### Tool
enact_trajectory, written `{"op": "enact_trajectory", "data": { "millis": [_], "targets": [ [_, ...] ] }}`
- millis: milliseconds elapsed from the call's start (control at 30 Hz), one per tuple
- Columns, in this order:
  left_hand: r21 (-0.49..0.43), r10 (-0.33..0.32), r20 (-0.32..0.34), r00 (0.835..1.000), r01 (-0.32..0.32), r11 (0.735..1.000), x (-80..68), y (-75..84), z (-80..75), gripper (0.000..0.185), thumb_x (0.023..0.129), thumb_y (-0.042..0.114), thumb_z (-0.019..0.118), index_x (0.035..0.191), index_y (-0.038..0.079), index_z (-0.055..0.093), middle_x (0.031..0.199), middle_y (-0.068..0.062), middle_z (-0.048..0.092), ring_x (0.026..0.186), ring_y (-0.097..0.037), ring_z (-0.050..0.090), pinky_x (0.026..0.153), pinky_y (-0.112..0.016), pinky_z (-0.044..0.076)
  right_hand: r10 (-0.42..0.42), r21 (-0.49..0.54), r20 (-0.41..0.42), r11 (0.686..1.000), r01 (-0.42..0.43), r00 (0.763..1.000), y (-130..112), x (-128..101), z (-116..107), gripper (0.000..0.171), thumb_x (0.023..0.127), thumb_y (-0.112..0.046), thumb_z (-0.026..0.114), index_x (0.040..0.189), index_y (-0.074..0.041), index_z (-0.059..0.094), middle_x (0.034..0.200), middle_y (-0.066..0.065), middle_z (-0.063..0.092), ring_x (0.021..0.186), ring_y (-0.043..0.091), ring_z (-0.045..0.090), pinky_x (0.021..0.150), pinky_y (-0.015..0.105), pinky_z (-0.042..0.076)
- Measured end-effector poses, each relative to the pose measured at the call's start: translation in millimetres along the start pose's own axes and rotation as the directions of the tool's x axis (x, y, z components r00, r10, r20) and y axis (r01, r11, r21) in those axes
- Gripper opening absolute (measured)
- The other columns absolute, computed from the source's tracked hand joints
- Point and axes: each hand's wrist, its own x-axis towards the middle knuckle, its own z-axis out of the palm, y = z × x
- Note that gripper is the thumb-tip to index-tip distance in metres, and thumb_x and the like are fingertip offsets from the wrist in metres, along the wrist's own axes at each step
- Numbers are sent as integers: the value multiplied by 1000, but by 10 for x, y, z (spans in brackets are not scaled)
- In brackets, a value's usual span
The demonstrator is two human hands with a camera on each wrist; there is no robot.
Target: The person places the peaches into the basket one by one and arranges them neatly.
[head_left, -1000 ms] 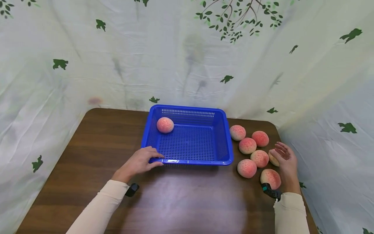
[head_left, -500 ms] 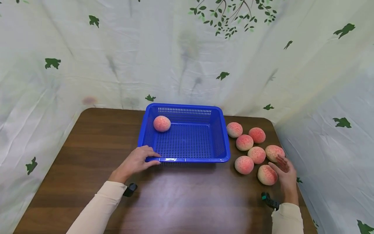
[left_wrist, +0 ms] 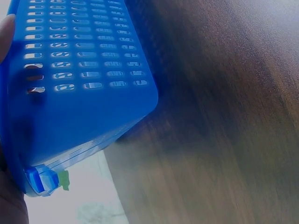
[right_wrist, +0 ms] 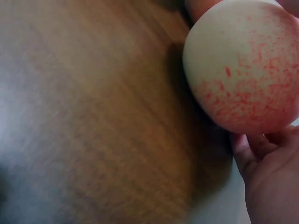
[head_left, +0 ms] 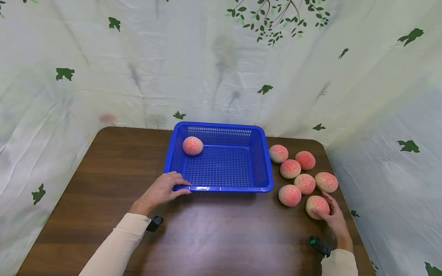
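A blue perforated basket (head_left: 221, 188) stands mid-table with one pink peach (head_left: 192, 145) in its far left corner. My left hand (head_left: 162, 191) holds the basket's front left corner, with fingers over the rim and the thumb along the front. The left wrist view shows the basket's outer wall (left_wrist: 84, 93) close up. Several more peaches lie to the right of the basket. My right hand (head_left: 332, 214) curls round the nearest peach (head_left: 315, 206), which rests on the table. In the right wrist view my fingers (right_wrist: 271, 177) cup that peach (right_wrist: 243, 65) from the side.
The brown wooden table (head_left: 221, 237) has rounded far corners, and its right edge runs close to the peach group. A leaf-printed cloth (head_left: 221, 76) hangs behind and on both sides. Other peaches (head_left: 289, 195) lie between the held peach and the basket.
My right hand drew back from the far-right peach toward me and closed round the nearest peach. The left hand stayed on the basket's corner.
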Motion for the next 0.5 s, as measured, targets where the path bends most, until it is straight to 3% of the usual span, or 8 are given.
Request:
{"op": "enact_trajectory", "data": {
  "millis": [100,200,300,500],
  "targets": [
    [-5,-20,14,1000,20,1000,1,12,-6,20,80,23,78,95,10,77,80,7,63,75,-11,53,69,-31,46,16,-2,24,1000,-16,1000,22,-12,13,82,91,-19,67,155,-25,15,152,14,19,128,16,32,109,39,31],
    [-7,-29,19,999,29,1000,0,18,-12,21,80,23,78,96,9,77,81,6,64,76,-11,53,70,-31,46,30,21,15,999,-30,999,34,-18,38,87,89,-16,70,154,-23,13,153,19,14,134,33,23,110,59,20],
    [-5,-31,20,999,31,1000,-2,17,-14,21,80,23,78,96,10,77,80,6,63,76,-11,53,70,-31,46,60,37,-13,998,-59,998,34,-31,67,89,87,-16,73,153,-22,14,153,18,14,135,34,22,111,58,20],
    [-1,-24,22,999,24,1000,0,15,-16,22,80,25,78,97,10,77,80,7,63,75,-11,52,69,-30,46,123,44,-94,992,-120,988,27,-79,104,80,85,-18,75,143,-22,20,149,14,22,127,21,31,111,44,27]
  ]
}}
